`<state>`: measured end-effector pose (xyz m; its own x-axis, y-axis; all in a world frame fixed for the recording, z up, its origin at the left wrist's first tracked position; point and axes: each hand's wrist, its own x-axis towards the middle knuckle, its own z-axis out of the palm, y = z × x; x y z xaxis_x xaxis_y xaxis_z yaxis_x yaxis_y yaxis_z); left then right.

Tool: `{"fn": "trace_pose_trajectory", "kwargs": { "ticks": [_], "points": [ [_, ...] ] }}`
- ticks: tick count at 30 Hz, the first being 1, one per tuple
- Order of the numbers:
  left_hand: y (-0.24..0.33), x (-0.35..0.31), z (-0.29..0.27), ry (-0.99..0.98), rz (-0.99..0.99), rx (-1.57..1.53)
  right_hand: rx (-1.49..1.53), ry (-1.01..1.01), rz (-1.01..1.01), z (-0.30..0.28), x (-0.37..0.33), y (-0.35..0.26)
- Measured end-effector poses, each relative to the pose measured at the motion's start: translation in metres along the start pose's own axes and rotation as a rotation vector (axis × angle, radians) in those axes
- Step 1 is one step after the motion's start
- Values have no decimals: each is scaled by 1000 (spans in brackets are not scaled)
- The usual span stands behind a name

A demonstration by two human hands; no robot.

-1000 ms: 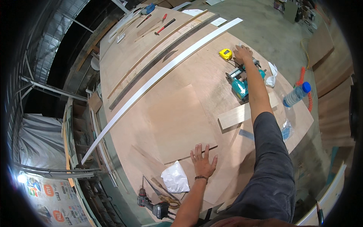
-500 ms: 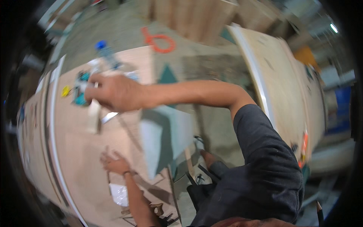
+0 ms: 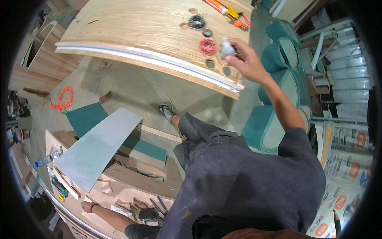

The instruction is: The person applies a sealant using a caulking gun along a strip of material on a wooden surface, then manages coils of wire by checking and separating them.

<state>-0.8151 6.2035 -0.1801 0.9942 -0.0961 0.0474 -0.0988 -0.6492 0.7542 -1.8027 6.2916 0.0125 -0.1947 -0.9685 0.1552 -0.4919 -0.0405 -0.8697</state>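
Note:
My right hand (image 3: 247,60), at the end of an outstretched arm, grips a small whitish bottle with a pointed tip (image 3: 228,49) over the right end of a plywood panel (image 3: 139,28). Beside the bottle are a coil of red wire (image 3: 207,46), a coil of black wire (image 3: 197,22) and a dark tape roll (image 3: 207,33). Several round holes pierce the panel there. Down at the lower left, my left hand (image 3: 86,206) is closed, low over the workbench (image 3: 104,196) beside a thin wooden strip. Whatever its fingers hold, if anything, is hidden.
A pale flat sheet (image 3: 99,147) lies across the workbench edge. Hand tools (image 3: 149,215) lie near my left forearm, and a water bottle (image 3: 43,161) at the far left. Teal rounded pieces (image 3: 262,131) stand on the right. An orange coiled hose (image 3: 63,99) rests on the floor.
I have turned right, from the workbench toward the plywood panel. My right hand moved from above the workbench to the panel and now holds the small bottle. My left hand stays at the workbench.

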Motion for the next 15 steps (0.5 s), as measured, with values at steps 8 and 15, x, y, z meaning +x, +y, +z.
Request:
{"fn": "trace_pose_trajectory", "kwargs": {
  "ticks": [8, 15],
  "points": [
    [108, -436, 18, -680, 721, -427, 314, 321, 396, -138, -131, 142],
    [58, -889, -75, -1697, 1098, -285, -58, 172, 352, -162, -103, 246]
  ]
}}
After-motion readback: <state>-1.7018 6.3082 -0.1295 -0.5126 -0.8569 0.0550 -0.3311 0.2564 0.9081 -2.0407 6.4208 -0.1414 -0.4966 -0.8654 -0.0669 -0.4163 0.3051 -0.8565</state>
